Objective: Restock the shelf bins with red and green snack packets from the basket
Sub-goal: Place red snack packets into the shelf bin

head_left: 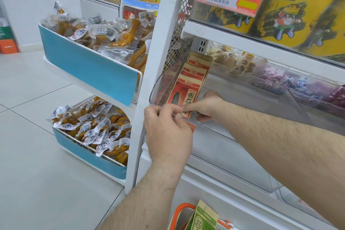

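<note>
In the head view, a clear shelf bin (158,87) is seen at the left end of a white shelf, and a row of red snack packets (188,87) is stood upright in it, one behind another. The front packet is being handled at the bin's front lip. The left hand (168,134) is curled at that lip, its thumb and fingertips pinched on the lower edge of the front red packet. The right hand (207,106) is reached over the rim into the bin, just beside the same packet; its extended finger is laid against the packet's face, while the remaining fingers are partly hidden by the clear wall, so a full grasp cannot be confirmed.

At the bottom edge, an orange-handled basket (180,214) is seen, and a green snack packet (205,218) is stood up in it — how many more lie below cannot be told.

The red stocking is judged to be well under way, with several packets already lined up and the front one being squared. The green packets appear not yet shelved, so at least that part of the task is judged to be left. The neighbouring clear bins (280,78) are filled with other wrapped sweets.
</note>
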Demonstrator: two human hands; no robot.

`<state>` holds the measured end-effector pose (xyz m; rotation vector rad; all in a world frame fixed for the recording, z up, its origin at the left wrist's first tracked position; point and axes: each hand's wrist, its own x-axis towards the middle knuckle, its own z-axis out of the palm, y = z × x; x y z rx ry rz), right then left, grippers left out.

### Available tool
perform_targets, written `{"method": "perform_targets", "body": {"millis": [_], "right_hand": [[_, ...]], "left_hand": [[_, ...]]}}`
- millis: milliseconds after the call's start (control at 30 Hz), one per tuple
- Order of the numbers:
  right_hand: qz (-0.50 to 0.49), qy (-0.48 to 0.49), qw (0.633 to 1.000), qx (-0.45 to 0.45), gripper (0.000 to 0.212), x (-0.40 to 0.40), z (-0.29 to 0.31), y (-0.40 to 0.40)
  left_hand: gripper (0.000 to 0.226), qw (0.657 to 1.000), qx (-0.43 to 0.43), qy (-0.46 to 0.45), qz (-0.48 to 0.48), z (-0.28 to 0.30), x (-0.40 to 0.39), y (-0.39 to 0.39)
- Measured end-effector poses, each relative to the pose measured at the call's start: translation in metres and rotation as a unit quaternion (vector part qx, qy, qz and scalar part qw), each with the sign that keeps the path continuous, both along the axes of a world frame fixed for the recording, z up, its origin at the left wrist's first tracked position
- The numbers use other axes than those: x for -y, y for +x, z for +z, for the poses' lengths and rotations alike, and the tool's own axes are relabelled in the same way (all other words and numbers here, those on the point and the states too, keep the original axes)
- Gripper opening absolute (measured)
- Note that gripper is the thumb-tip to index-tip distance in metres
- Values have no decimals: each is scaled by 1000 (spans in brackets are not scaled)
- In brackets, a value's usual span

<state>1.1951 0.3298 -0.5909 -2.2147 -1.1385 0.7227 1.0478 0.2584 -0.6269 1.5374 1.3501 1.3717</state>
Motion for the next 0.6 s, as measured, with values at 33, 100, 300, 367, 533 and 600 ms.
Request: {"method": "perform_targets", "body": {"millis": [33, 100, 300, 367, 533, 600], "right_hand": [[-2, -3, 1000, 1, 49, 3, 1, 0], [0, -8, 1000, 0, 50, 8, 5, -1], [24, 27, 989, 143, 44, 39, 30, -5], [11, 70, 976, 205, 40, 55, 35, -7], [32, 352, 886, 299, 9, 116, 27, -29], [54, 443, 852, 272, 8, 150, 12, -39]], "left_hand": [[12, 1000, 1, 1, -3, 0, 0, 0], [13, 1000, 4, 4, -8, 0, 0, -1], [10, 999, 4, 26, -34, 1, 3, -7], [11, 997, -17, 38, -62, 1, 6, -10], [19, 973, -131, -22, -187, -1, 18, -18], [17, 943, -212, -69, -248, -2, 23, -25]]}}
